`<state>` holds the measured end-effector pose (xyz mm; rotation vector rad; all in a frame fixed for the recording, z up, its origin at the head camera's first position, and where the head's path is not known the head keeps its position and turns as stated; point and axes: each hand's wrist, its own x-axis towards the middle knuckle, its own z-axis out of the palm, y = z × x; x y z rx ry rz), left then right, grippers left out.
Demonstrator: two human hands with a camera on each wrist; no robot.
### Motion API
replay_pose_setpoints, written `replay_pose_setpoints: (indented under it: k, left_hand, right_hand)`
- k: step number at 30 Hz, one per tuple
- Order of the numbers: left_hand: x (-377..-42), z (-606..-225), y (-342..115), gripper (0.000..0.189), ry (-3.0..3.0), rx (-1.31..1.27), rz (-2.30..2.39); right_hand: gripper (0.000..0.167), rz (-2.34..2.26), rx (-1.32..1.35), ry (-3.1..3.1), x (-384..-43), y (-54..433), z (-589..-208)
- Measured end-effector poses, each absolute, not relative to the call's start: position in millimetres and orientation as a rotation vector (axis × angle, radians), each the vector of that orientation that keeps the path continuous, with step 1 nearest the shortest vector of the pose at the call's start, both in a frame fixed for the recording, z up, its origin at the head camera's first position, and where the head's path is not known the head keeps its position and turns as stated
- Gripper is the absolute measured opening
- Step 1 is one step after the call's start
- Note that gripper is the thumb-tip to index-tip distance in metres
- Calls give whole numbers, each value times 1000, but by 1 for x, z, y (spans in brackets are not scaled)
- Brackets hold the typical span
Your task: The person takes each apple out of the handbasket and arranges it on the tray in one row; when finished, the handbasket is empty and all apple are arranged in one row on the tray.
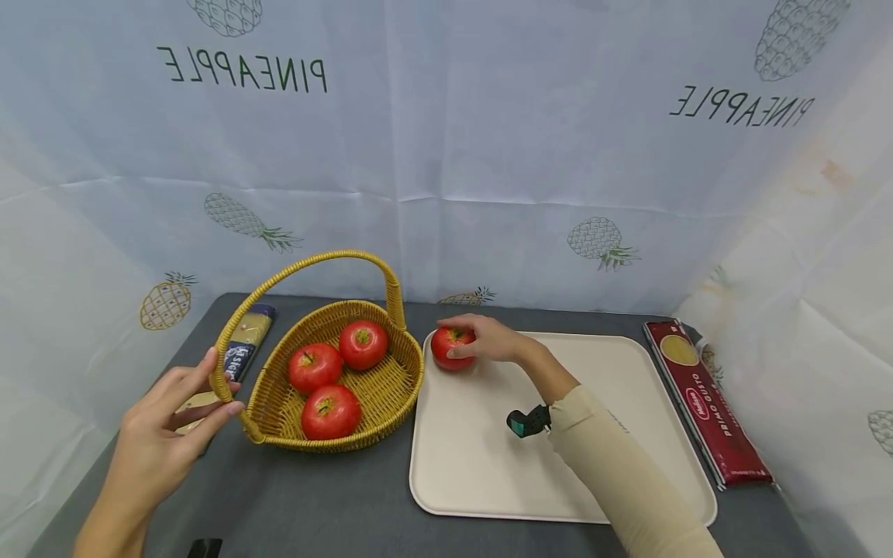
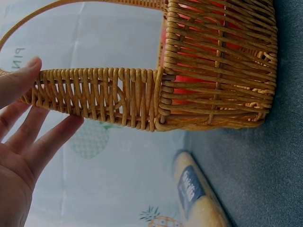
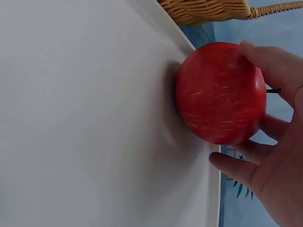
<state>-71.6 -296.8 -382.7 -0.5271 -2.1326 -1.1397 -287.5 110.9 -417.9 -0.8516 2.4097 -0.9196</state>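
Note:
A yellow wicker basket (image 1: 391, 380) stands on the left of the table with three red apples inside, one of them the front apple (image 1: 331, 412). My left hand (image 1: 156, 434) pinches the left side of its arched handle (image 2: 99, 94) between thumb and fingers. Over the back left corner of the beige tray (image 1: 502, 457), my right hand (image 1: 494, 339) grips another red apple (image 3: 220, 92) from above. Thumb and fingers lie on opposite sides of that apple, its dark stem facing the palm in the right wrist view.
A red pasta packet (image 1: 708, 407) lies along the tray's right side. Partly hidden behind the handle and left hand is a yellow packet with a blue label (image 1: 240, 356). A pineapple-print cloth (image 1: 474, 155) hangs behind the grey table (image 1: 335, 504).

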Motion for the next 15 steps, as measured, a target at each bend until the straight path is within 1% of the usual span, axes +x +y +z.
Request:
replay_pose_setpoints:
  k: [5, 10, 15]
  left_hand:
    - [-71, -383, -296, 76, -2140, -519, -1138]
    - [-70, -383, -296, 72, -2149, -512, -1134]
    - [-71, -383, -296, 74, -2148, -517, -1132]
  right_hand:
    - [69, -907, -847, 2426, -290, 115, -413]
    - [73, -903, -871, 2440, -289, 119, -399]
    - [72, -888, -946, 2468, -286, 119, -383]
